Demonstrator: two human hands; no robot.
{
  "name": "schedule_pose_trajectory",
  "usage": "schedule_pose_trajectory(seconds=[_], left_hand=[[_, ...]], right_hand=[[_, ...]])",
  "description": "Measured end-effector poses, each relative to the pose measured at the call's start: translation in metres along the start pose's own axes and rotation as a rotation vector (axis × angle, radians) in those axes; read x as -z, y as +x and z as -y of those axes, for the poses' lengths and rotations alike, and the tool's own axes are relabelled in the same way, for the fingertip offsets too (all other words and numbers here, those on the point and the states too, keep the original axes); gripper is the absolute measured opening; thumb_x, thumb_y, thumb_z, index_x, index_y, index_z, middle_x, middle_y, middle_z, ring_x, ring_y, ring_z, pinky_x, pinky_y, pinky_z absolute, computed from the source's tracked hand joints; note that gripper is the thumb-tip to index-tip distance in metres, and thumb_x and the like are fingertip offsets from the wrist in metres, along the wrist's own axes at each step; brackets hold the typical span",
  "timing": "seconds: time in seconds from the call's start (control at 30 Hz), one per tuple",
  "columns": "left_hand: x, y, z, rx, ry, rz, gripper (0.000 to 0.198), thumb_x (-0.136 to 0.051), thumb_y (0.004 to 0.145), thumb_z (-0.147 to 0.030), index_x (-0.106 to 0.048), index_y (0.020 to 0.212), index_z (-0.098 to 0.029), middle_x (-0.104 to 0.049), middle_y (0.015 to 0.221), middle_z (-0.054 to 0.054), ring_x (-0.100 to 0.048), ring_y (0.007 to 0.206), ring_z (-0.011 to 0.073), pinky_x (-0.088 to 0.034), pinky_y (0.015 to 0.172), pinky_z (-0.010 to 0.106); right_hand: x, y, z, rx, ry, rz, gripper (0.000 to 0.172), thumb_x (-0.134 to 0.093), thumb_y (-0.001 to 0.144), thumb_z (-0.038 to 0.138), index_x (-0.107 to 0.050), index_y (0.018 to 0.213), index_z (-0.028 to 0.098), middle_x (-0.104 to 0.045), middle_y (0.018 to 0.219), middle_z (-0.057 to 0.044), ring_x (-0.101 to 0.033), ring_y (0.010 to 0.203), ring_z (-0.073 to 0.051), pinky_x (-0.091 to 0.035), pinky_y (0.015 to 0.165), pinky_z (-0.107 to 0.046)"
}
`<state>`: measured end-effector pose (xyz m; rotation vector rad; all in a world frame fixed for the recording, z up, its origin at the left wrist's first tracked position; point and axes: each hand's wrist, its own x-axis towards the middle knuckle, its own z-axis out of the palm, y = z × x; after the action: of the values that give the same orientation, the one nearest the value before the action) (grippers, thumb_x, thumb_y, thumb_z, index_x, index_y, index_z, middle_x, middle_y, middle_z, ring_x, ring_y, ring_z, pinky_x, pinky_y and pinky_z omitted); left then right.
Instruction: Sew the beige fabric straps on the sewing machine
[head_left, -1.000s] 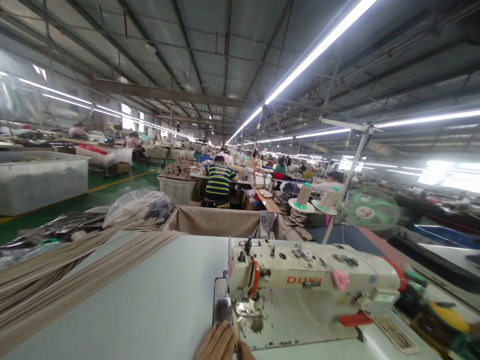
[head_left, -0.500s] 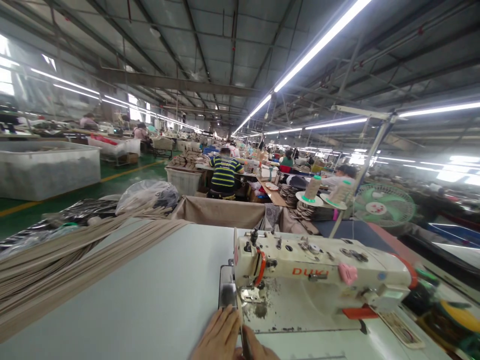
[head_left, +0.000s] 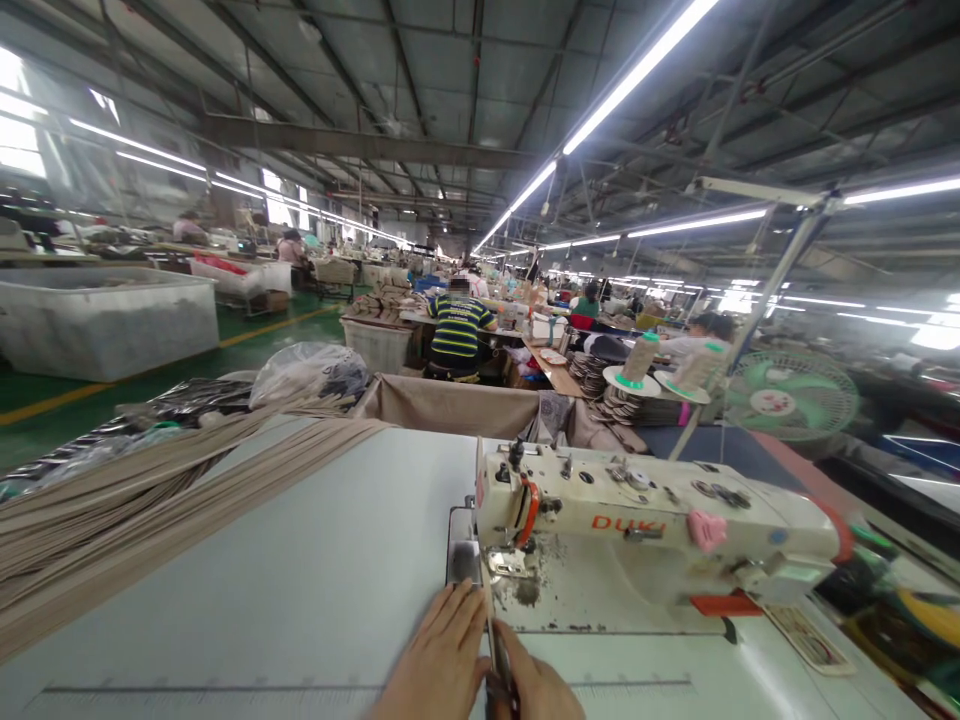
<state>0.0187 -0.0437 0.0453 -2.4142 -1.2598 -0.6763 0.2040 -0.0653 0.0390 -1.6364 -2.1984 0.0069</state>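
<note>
A white sewing machine (head_left: 645, 530) stands on a pale table (head_left: 315, 580). My left hand (head_left: 442, 650) lies just in front of the needle area, fingers together and pressed on a narrow beige strip (head_left: 489, 590) that runs toward the presser foot. Beside it, my right hand (head_left: 531, 680) is curled round a dark, slim object (head_left: 502, 665) that I cannot make out clearly. Both hands are close together at the bottom edge of the view.
Long beige strips (head_left: 225, 490) lie over the table's left side. Behind it stands a fabric-lined bin (head_left: 457, 405). Thread cones (head_left: 639, 360) and a green fan (head_left: 791, 395) are at right. A person in a striped shirt (head_left: 457, 330) sits ahead.
The view has shifted slightly, showing more of the near table edge and its ruler marks. More of both hands shows, still beside the needle area.
</note>
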Motion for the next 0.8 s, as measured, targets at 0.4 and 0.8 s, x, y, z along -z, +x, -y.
schedule_pose_trajectory(seconds=[0.4,0.8], left_hand=[[0.03,0.012,-0.006,0.171,-0.194,0.231,0.053,-0.052,0.101,-0.032,-0.043,0.15,-0.012,-0.048,0.155,0.012,-0.038,0.148,0.0272,-0.036,0.122,0.049],[0.03,0.031,0.012,0.217,-0.228,0.31,0.051,-0.05,0.103,-0.035,-0.044,0.149,-0.015,-0.05,0.153,0.013,-0.036,0.149,0.0279,-0.031,0.123,0.053]], right_hand=[[0.049,0.002,0.015,-0.011,0.276,-0.026,0.04,-0.046,0.091,0.018,-0.065,0.126,0.021,-0.078,0.097,-0.006,-0.074,0.083,-0.02,-0.054,0.075,-0.028],[0.05,0.001,0.017,0.013,0.276,-0.043,0.039,-0.047,0.085,0.012,-0.067,0.118,0.021,-0.075,0.084,-0.002,-0.069,0.075,-0.019,-0.047,0.069,-0.026]])
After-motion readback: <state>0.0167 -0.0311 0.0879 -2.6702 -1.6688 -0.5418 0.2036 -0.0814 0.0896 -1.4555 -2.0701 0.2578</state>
